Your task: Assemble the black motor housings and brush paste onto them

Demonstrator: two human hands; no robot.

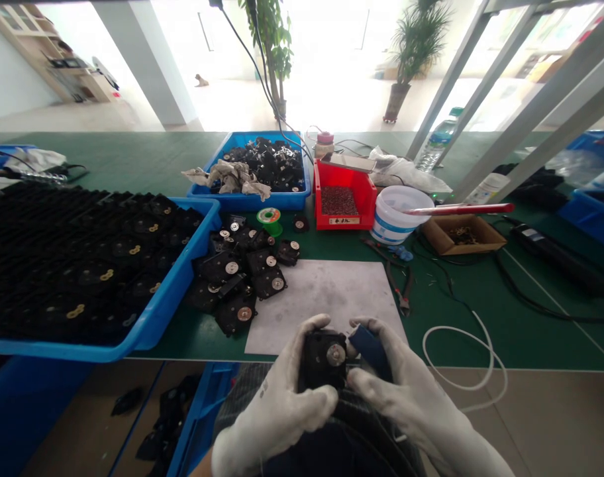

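A black housing [324, 361] is held over the counter's [530, 344] front edge, clasped in the gloved left hand [277, 397], whose grip is closed around it. A blue block [370, 352] is pinched narrowly in the right hand [406, 381], just beside the housing. Further housings [235, 278] are laid beside a white sheet [322, 298], and more fill a blue tray [193, 245].

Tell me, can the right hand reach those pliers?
Probably yes. The right hand sits near the pliers with nothing standing between, though it would likely have to release the dark blue piece first.
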